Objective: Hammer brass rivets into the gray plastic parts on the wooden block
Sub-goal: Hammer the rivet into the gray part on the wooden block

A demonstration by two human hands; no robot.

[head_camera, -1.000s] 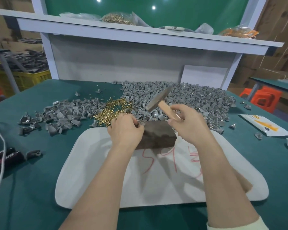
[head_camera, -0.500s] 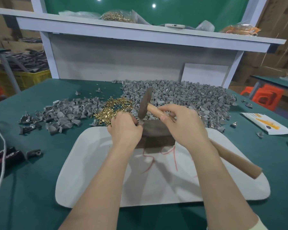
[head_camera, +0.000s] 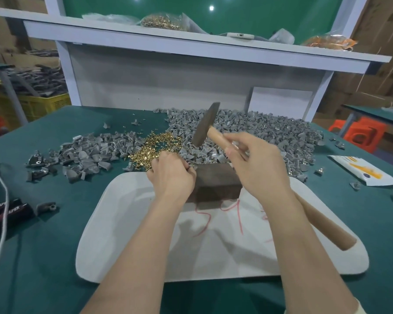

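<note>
Since the last blow the hammer [head_camera: 205, 125] is rising off the wooden block [head_camera: 216, 182], its head now hanging tilted above the block's far edge. The right hand [head_camera: 256, 168] is gripping the wooden handle close to the head, fingers wrapped round it. The left hand [head_camera: 170, 173] is resting at the block's left end with its fingers curled together; whether they are pinching anything I cannot tell. The block is lying on a white mat [head_camera: 123, 234]. Brass rivets [head_camera: 154, 148] are lying heaped just behind the block's left end, and gray parts [head_camera: 259, 132] are piled behind the block.
</note>
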